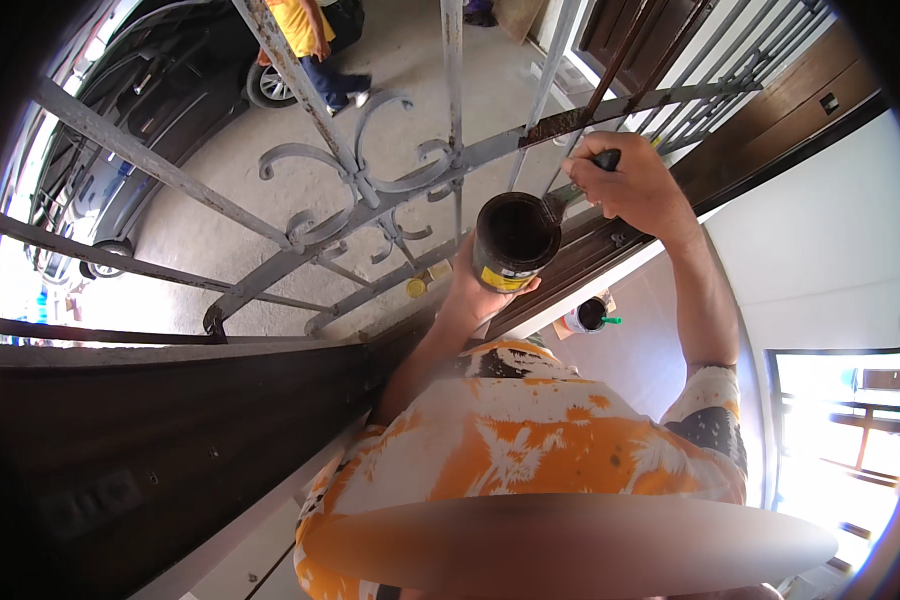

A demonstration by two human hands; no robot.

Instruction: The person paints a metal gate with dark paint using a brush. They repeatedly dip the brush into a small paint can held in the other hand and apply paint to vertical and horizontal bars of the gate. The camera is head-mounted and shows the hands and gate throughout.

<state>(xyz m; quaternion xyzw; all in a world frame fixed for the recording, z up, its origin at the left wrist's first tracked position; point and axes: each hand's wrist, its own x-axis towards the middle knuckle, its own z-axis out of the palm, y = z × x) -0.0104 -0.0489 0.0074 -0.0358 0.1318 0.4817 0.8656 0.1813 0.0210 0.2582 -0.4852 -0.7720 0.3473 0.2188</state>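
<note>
My left hand [467, 292] is closed round the lower part of a dark paint can [502, 268] with a yellow label, its open mouth turned up. The inside of the can looks dark brown. In my closed right hand [632, 188] is a paintbrush [606, 159], its dark handle end showing above my fingers. The brush's bristle end sits at the can's right rim; whether it touches the rim I cannot tell. Just beyond stands a grey metal window grille [410, 184] with curled scrolls. Some of its bars near my right hand are dark brown.
Below the dark wooden window frame [750, 135] stands a white bucket [574, 320] with dark contents and a green handle. A small yellow round thing [416, 288] lies on the ledge. Outside the grille are a black car [170, 110] and a person [300, 35] in a yellow shirt.
</note>
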